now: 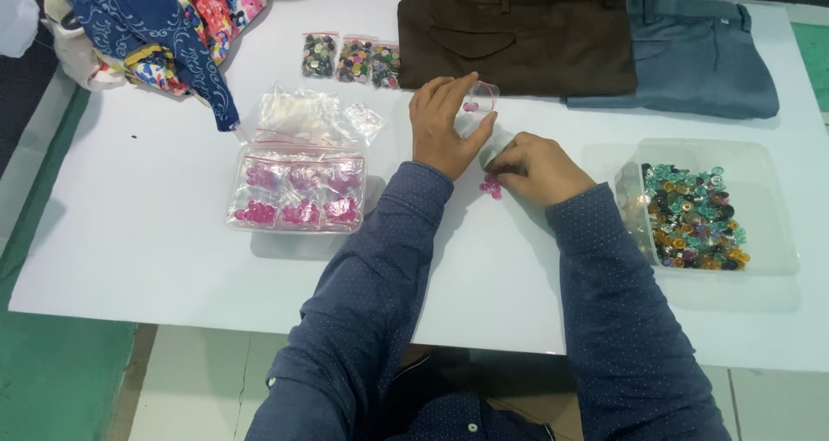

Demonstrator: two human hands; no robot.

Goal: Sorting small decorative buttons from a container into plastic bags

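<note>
My left hand (445, 126) holds a small clear zip bag (480, 102) upright above the white table (173, 260), with a pink button showing inside it. My right hand (537, 168) rests on the table just to the right, fingers pinched over a small pile of pink buttons (492, 185). Both arms wear dark blue dotted sleeves.
A clear bag of filled pink-button packets (298, 190) lies to the left, with empty clear bags (315, 113) behind it. Three packets of mixed buttons (352, 59) sit further back. A clear tub of mixed buttons (695, 212) stands right. Brown trousers (518, 31), grey trousers (704, 57) and patterned fabrics (160, 22) lie along the far edge.
</note>
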